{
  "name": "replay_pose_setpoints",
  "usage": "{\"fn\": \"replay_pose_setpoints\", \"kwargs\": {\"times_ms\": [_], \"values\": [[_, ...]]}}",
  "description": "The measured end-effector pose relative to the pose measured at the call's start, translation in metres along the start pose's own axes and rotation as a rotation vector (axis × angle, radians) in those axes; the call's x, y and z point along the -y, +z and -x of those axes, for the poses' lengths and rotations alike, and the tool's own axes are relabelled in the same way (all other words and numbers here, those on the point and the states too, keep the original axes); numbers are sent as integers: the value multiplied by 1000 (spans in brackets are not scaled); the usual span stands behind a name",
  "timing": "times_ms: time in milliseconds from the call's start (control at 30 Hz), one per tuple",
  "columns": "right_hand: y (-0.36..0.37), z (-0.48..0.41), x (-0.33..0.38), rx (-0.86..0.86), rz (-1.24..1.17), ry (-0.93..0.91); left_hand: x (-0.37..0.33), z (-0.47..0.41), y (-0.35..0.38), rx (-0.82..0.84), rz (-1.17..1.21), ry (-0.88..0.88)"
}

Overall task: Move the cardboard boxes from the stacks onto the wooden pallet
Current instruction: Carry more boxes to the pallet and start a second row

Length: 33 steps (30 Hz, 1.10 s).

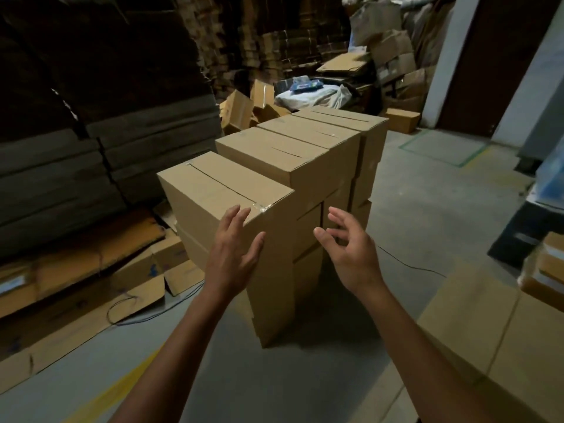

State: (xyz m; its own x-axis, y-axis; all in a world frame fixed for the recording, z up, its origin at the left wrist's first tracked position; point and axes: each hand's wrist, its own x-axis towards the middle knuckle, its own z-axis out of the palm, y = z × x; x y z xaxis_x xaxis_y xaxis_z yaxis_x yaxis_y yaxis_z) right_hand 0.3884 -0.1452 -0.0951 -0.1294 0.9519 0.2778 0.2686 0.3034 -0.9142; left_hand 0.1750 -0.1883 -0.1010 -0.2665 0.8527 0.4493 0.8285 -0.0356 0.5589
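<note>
Both grips apart, holding nothing: left hand (233, 254) and right hand (349, 254) flank the nearest box stack (219, 190) of four.

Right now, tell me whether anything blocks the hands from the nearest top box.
Nothing visible does. The left hand is at the near corner of the nearest top box; the right hand is open beside the stack, with only air between. The pallet is not in view.

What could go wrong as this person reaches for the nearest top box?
The left hand is at a corner of the nearest top box while the right hand is off it; a one-sided pull might tip it off its stack. The thin cable on the floor beside it could catch a foot.
</note>
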Motion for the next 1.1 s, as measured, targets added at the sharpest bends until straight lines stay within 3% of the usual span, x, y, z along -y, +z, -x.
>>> {"fn": "replay_pose_setpoints", "kwargs": {"times_ms": [267, 533, 633, 867, 1100], "values": [[56, -129, -43, 109, 82, 98, 67, -84, 34, -99, 82, -293], [130, -228, -94, 176, 153, 309, 145, -139, 71, -284, 920, -1190], [153, -258, -114, 169, 126, 412, 169, -154, 84, -329, 1129, -1427], [179, -296, -152, 96, -216, 734, 180, -172, 108, -306, 1171, -1419], [193, -292, -145, 136, -177, 748, 191, -169, 110, -170, 1214, -1289]]}}
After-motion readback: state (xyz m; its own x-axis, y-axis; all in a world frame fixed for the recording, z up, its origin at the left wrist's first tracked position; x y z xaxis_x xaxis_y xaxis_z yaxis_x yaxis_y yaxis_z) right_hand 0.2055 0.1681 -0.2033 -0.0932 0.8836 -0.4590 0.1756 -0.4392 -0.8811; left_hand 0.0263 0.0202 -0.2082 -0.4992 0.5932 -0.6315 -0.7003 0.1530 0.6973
